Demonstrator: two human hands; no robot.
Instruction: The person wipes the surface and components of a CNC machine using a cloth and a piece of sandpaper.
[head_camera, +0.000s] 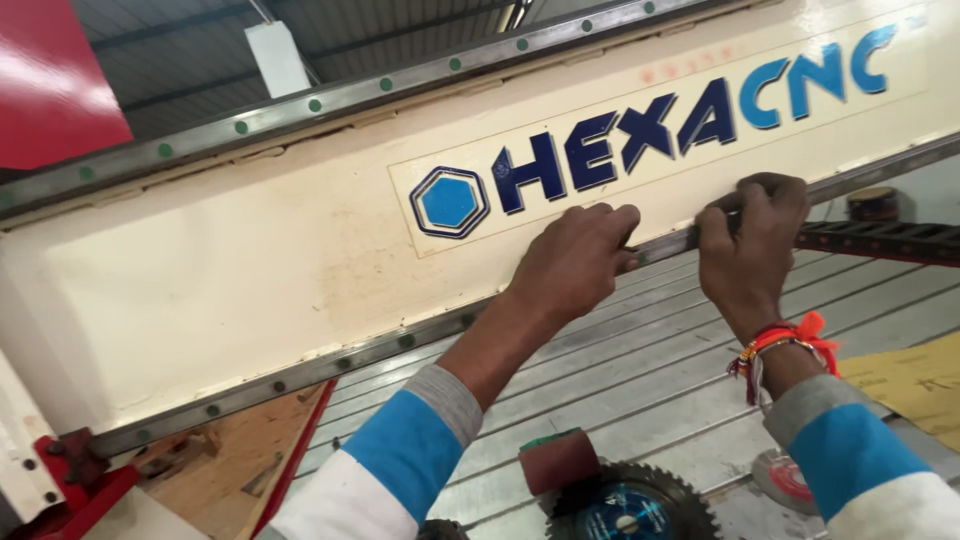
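Both grips closed: left hand (575, 262), right hand (745, 243) pinching lower rail (400, 341), rising rightward.

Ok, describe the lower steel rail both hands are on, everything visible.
The lower rail is a long, narrow grey metal strip along the bottom edge of the cream machine beam, slanting up from lower left to right. Dark green-capped bolt holes dot it at even gaps. It looks dull and slightly grimy. The left hand and right hand both grip it, fingers curled over it, near its right part.
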